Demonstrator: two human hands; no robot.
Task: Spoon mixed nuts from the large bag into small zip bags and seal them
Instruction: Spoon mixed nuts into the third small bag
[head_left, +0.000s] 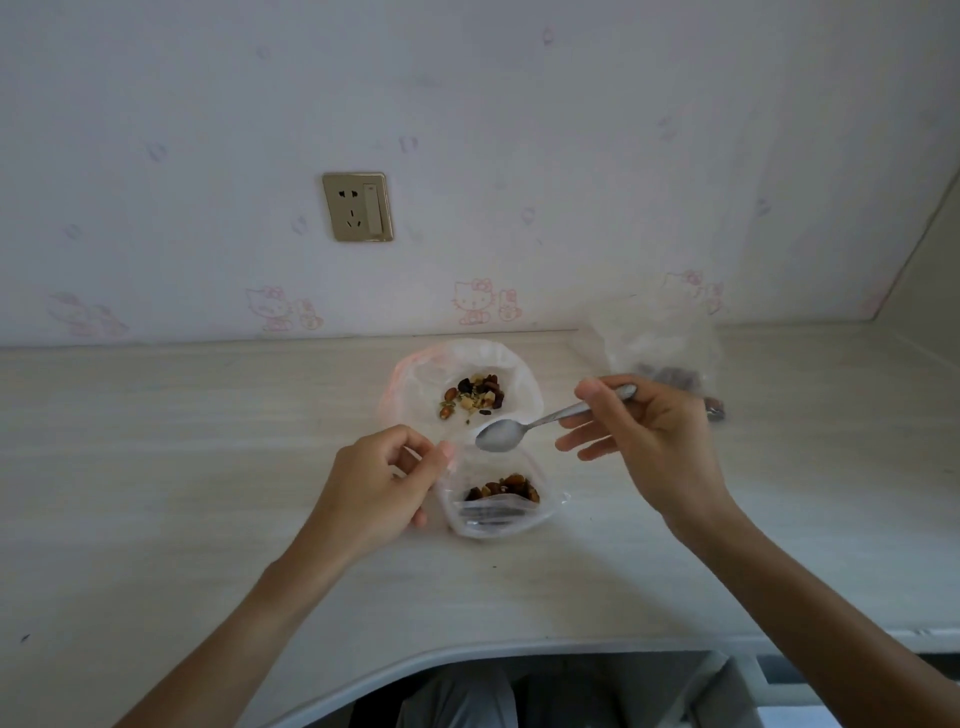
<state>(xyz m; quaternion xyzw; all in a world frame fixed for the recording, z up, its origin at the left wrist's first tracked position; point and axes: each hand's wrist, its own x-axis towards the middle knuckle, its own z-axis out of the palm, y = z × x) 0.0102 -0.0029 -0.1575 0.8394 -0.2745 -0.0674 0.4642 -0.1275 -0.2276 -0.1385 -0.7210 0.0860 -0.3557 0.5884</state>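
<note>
A: How far along does this look?

B: Partway, I'd judge. The big bag (470, 382) lies open in the middle of the tabletop (182, 441), toward the far side, with only a small heap of nuts (472, 397) left in it. Just near of it the small bag (493, 499) already holds a layer of nuts and its mouth is open.

A: And the hands?

B: The left hand (387, 480) has its fingers curled, pinching the small bag's left edge to hold it open. The right hand (641, 421) grips the spoon (524, 423) by the handle between thumb and fingers, the other fingers stretched out loosely. The bowl hangs between the two bags and looks empty.

A: So a load seems just tipped, or one is about to be taken?

B: Can't tell which from this. Either way, the small bag isn't sealed yet.

A: Anything finished?

B: Far right there's another clear bag (662, 358) with dark pieces in it, possibly a filled one, but it's too blurred to say whether it's zipped.

A: What's left, then?

B: More scoops from the big bag, then pressing the zip shut
</note>
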